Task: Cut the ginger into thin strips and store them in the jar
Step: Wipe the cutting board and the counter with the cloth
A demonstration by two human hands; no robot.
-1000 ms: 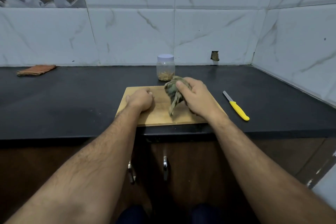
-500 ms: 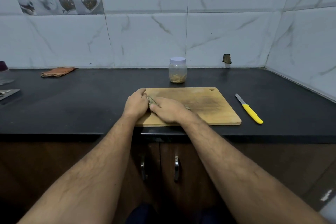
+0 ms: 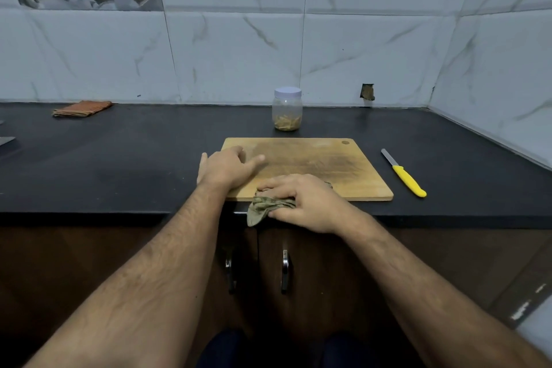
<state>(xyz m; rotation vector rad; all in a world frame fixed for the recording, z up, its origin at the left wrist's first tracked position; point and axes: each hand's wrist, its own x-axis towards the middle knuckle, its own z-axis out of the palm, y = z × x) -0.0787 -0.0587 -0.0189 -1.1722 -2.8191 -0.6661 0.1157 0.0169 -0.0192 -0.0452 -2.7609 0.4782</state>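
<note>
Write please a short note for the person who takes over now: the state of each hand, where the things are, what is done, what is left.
Left hand: open, fingers flat on the left part of the board.
Right hand: grips a cloth at the board's near edge; part of the cloth hangs over the counter edge.
Jar: behind the board, lid on, ginger strips inside.
Knife: on the counter, right of the board, untouched.
Done: ginger appears cut and stored; no ginger shows on the board.
Left: probably finish wiping the board, then put down the cloth.
</note>
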